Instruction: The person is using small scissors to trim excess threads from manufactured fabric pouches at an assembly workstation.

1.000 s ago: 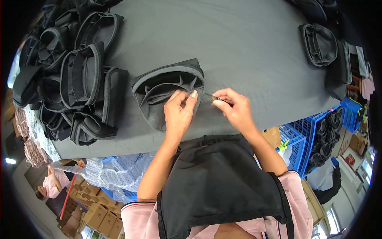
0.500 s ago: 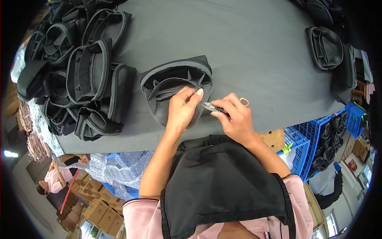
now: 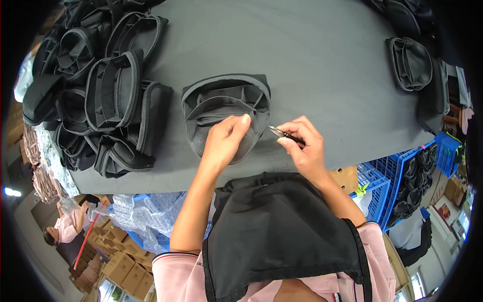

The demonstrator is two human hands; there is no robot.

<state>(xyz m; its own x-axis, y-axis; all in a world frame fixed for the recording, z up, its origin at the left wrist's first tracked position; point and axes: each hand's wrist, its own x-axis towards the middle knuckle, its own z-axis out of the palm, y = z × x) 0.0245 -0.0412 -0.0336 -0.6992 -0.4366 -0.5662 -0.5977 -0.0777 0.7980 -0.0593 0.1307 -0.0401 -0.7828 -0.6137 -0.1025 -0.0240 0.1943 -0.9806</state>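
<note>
An unzipped black fabric pouch (image 3: 217, 96) with inner dividers lies on the grey-covered table in front of me. My left hand (image 3: 225, 140) is closed on its near wall, thumb on top and fingers partly hidden inside. Just right of the pouch, my right hand (image 3: 306, 148) grips a pair of small thread snips (image 3: 293, 137) between thumb and fingers. Their metal blades point left at the pouch's right side, a little apart from it.
Several similar black pouches (image 3: 114, 90) are heaped on the left of the table (image 3: 332, 65). Others, one a small open pouch (image 3: 411, 64), lie at the far right. Below the right edge stand blue crates (image 3: 397, 173). Clear plastic wrap (image 3: 146, 214) hangs below the front edge. Another person (image 3: 68, 226) is at lower left.
My right hand has drawn back slightly right with the snips, and the orange finger loop no longer shows. My left hand and the pouch have shifted a little.
</note>
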